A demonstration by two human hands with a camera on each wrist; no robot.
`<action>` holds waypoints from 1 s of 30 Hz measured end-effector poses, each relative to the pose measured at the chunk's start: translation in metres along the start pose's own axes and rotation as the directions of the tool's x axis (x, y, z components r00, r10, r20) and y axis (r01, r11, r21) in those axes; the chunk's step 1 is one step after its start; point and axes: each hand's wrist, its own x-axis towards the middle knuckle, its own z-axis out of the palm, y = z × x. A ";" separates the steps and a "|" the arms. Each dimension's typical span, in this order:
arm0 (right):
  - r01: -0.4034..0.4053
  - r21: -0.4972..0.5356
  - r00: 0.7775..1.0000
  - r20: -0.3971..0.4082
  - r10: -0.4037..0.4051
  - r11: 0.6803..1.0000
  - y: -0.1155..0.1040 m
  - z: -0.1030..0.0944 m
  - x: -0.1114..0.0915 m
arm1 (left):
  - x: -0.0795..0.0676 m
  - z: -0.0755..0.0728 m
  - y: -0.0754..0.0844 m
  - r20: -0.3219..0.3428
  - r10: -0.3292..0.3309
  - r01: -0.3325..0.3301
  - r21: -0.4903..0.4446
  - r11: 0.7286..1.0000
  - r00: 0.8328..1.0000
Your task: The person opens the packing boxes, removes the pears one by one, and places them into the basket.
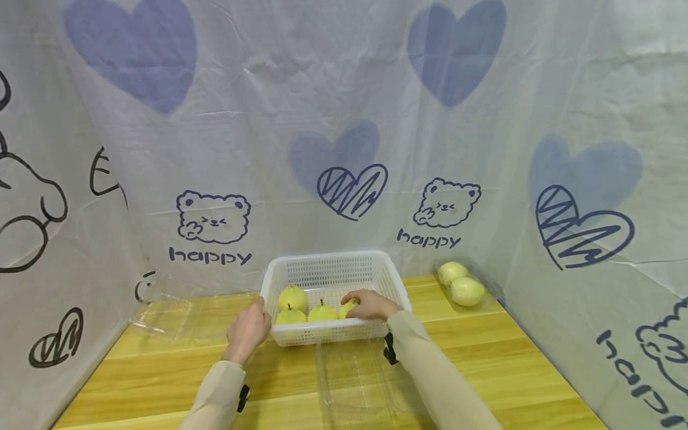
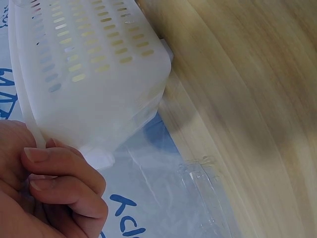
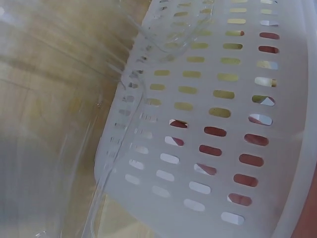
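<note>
A white perforated plastic basket (image 1: 301, 337) stands on the wooden table with several round yellow pears (image 1: 322, 312) inside, grouped along its front and left. At the basket's left rim my left hand (image 1: 248, 329) holds on; in the left wrist view its fingers (image 2: 69, 168) are curled at the rim beside the thumb. My right hand (image 1: 373, 304) reaches over the front right rim, fingers curled round the rightmost pear (image 1: 348, 309). The right wrist view shows the basket's slotted wall (image 3: 198, 124), with yellow fruit and parts of the hand visible through the holes.
Before the basket lies a clear plastic container (image 1: 355, 382), partly under my right forearm. Another clear container (image 1: 166, 313) is at the table's back left. Two yellow fruits (image 1: 466, 291) lie at the back right, against the printed curtain (image 1: 333, 77) that encloses the table.
</note>
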 end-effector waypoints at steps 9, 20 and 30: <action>0.019 -0.017 1.000 0.020 -0.018 1.000 0.002 0.000 -0.001 | 0.000 -0.001 0.000 -0.004 0.011 -0.011 -0.003 1.000 1.000; 0.070 -0.018 0.997 0.016 -0.070 0.997 0.001 -0.006 -0.010 | 0.000 0.000 0.000 0.002 0.000 0.000 -0.009 1.000 1.000; 0.132 -0.194 0.973 -0.163 -0.165 0.972 -0.005 -0.001 -0.026 | 0.002 0.001 -0.002 0.007 -0.019 0.019 -0.026 0.999 1.000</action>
